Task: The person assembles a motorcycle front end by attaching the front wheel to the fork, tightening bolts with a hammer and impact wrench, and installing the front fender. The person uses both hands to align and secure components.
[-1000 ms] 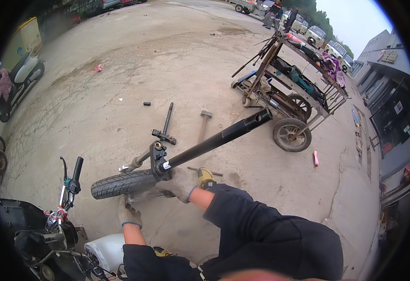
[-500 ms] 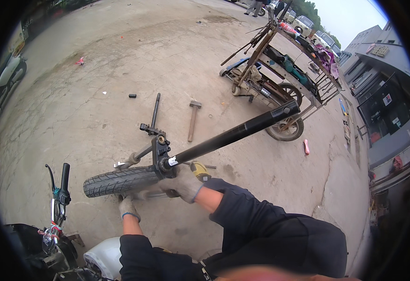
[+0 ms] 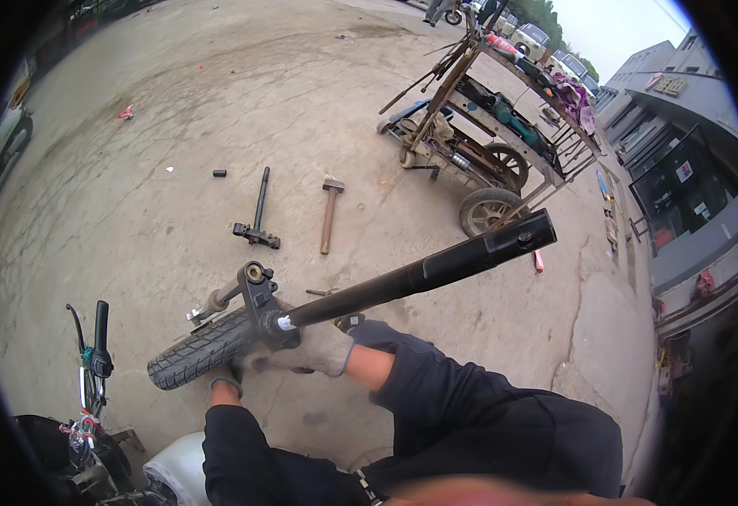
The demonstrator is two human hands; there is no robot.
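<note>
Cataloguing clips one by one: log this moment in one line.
left hand: beside tire, mostly hidden | right hand: gloved, near white-marked end of black tube, grip unclear | nearby: hammer, metal stem | beyond: cart

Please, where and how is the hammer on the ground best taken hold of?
Probably by the brown handle, near its free end, palm down, coming from the person's side. The hammer lies flat; its blocky head is at the far end, while the long, slim handle points back toward the person.
</note>
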